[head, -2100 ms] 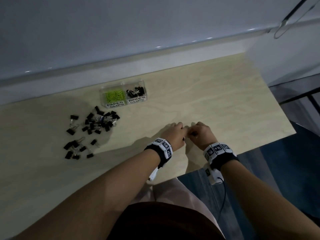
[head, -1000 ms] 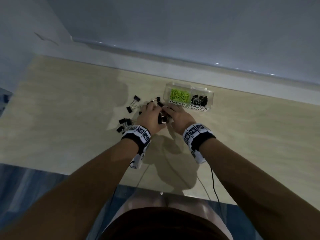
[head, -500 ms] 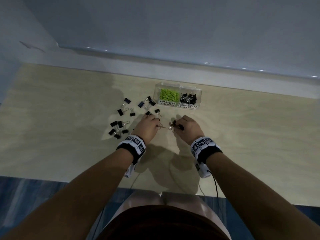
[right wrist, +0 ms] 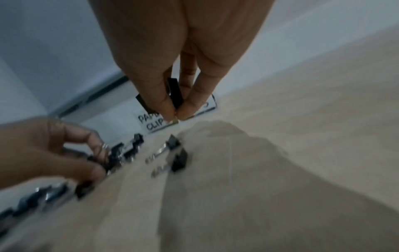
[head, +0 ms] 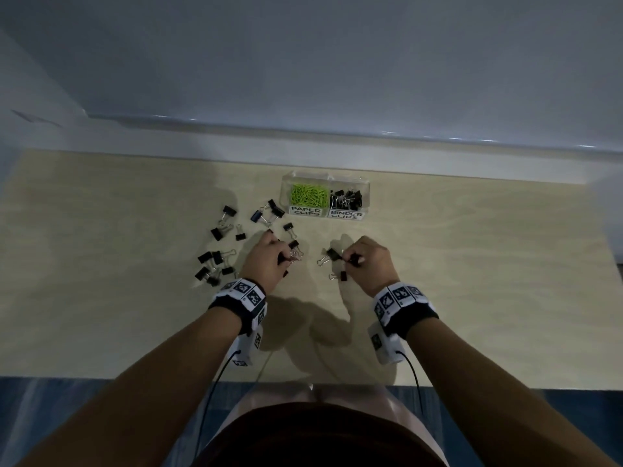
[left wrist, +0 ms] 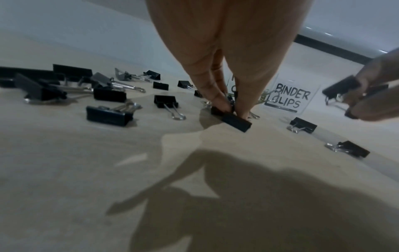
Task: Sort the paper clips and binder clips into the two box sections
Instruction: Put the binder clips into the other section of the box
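A clear two-section box (head: 325, 178) stands at the back of the table; green paper clips (head: 309, 194) fill its left section, black binder clips (head: 346, 199) lie in the right one. Several black binder clips (head: 219, 256) are scattered left of it. My left hand (head: 269, 261) pinches binder clips (left wrist: 236, 121) against the table. My right hand (head: 365, 262) is lifted slightly and pinches black binder clips (right wrist: 175, 93) between thumb and fingers. Two loose clips (head: 333, 257) lie just left of the right hand.
The wooden table (head: 472, 281) has bare room right of the box and in front of the hands. A wall ledge (head: 303, 150) runs along the back. The table's near edge (head: 101, 377) is close to my body.
The hands moved from the table's right side into the clip pile, then drew apart and a little back, each holding binder clips. The view has shifted meanwhile.
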The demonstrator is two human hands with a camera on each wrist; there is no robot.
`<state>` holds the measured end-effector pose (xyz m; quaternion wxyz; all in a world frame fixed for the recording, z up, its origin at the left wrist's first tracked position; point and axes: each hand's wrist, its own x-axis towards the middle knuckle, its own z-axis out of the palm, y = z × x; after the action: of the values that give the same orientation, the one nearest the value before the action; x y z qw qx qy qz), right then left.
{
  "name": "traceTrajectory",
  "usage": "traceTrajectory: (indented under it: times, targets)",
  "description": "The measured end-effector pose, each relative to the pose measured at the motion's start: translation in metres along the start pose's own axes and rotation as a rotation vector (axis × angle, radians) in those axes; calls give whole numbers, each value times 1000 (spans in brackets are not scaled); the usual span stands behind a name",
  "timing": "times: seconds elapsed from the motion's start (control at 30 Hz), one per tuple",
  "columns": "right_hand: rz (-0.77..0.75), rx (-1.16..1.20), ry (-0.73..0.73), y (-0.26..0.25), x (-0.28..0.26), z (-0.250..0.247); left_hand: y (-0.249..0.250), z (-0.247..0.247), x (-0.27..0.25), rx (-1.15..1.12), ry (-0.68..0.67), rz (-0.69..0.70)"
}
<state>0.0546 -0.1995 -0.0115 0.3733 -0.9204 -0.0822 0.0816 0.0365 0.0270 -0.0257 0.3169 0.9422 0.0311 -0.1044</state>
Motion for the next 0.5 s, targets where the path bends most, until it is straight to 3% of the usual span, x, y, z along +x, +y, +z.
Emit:
traceTrajectory:
  times: [0.13,0.23,0.37,0.5]
  targets:
    - [-12,66,159,-12,26,-28,9,-5,6,-42,-54,16]
    - [-33,45,196,-22,59,-44,31,-14,16,-78,-86,68]
    - [-43,-53,127,-21,91,-45,83,-29,51,-186,14,134]
    - [-28,-63,180,-7,72,-43,113,-27,94,-204,70,128]
